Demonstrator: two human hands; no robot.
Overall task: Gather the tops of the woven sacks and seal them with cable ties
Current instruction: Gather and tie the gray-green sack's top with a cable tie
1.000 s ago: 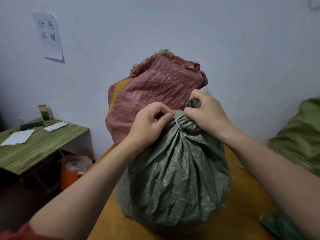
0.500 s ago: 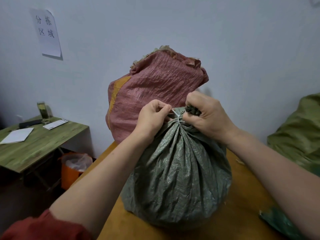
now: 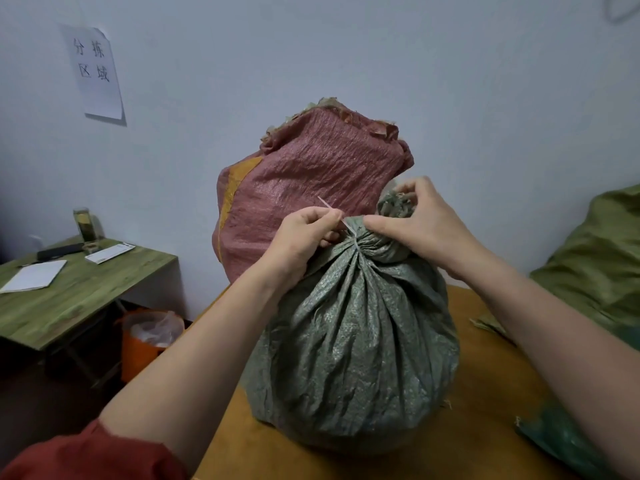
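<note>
Your grey-green woven sack (image 3: 353, 341) stands upright in the middle of the orange-brown tabletop (image 3: 485, 393), its top bunched into a tight neck. Your right hand (image 3: 422, 223) is curled round that neck, thumb pressed across the pleats, with the frayed tuft poking up between your fingers. Your left hand (image 3: 304, 233) pinches the tail of the thin pale cable tie (image 3: 334, 211), which slants up and away from the neck. So the gathering looks done here and the tie looks threaded. What's left on this one, I'd say, is the last hard pull to cinch it.

Just behind, the pinkish-red woven sack (image 3: 311, 181) shows a loose, ragged top with no tie that I can see, so that one is probably next. Over at the right edge lies an olive-green woven sack (image 3: 595, 258); whether it's sealed, I can't tell.
</note>
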